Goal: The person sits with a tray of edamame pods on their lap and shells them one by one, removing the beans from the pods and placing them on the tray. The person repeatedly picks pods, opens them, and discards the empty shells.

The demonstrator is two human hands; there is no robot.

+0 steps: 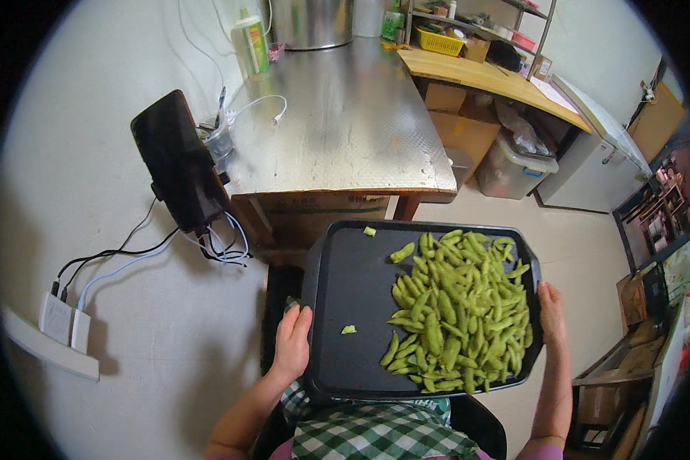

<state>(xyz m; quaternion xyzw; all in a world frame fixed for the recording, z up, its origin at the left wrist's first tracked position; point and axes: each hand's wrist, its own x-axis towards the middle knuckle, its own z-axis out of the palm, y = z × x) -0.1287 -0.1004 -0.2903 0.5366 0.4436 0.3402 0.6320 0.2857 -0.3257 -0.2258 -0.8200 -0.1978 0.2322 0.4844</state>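
Observation:
A black rectangular tray [353, 276] lies level in front of my body, above my lap. My left hand [293, 339] grips its left edge, and my right hand [551, 310] grips the right edge; the fingers under the rim are hidden. Green soybean pods [466, 310] are heaped over the tray's right half. A single pod [402, 253] lies at the heap's upper left. Two small green pod pieces lie apart on the left part, one [370, 231] by the far rim and one [349, 329] nearer me.
Beyond the tray stands a metal-covered table [345, 149] with a large metal pot [313, 23] and a plastic bottle [251, 49]. A phone [178, 161] on a holder and its cables are at the left. A lidded plastic bin [509, 172] stands under the wooden desk [494, 83].

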